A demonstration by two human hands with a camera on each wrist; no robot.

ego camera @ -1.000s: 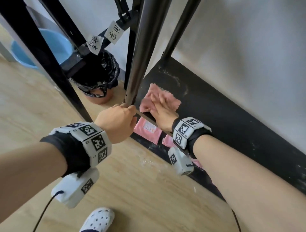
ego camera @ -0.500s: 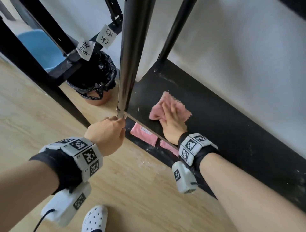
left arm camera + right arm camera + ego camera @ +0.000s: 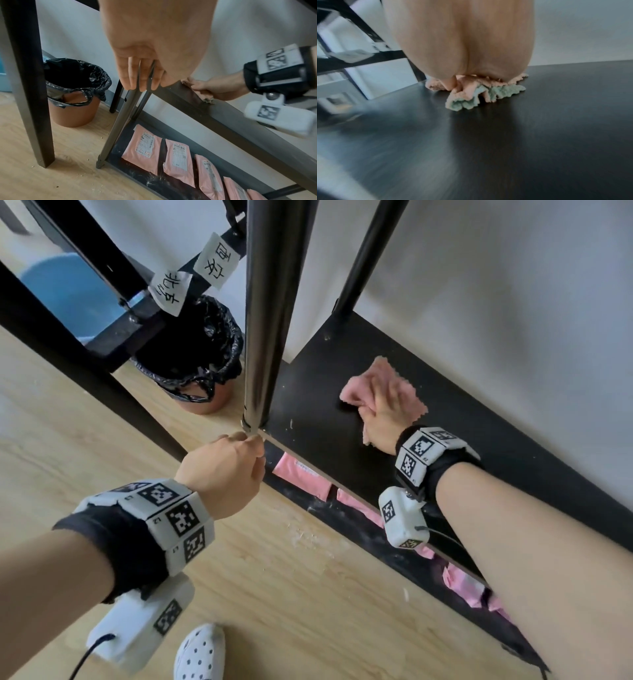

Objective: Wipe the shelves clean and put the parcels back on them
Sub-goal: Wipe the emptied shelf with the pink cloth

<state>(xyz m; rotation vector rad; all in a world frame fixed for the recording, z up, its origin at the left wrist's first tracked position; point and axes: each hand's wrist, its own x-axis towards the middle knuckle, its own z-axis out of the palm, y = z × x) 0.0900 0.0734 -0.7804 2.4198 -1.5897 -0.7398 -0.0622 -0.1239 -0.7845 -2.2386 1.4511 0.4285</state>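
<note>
My right hand lies flat, fingers straight, pressing a pink cloth onto the black shelf near its left end. The right wrist view shows the cloth bunched under the palm, with a green underside. At the shelf's front corner, my left hand grips the dark metal post. Its fingers curl round the post in the left wrist view. Several pink parcels with white labels lie in a row on the bottom shelf; their edges show under the wiped shelf.
A terracotta bin with a black bag stands on the wooden floor left of the rack. A blue basin and a dark table leg are further left. Paper labels hang from a crossbar. White dust specks the bottom shelf.
The right hand has slid the cloth away from the front corner post, further onto the shelf. The left hand has stayed at the post, a little lower on it.
</note>
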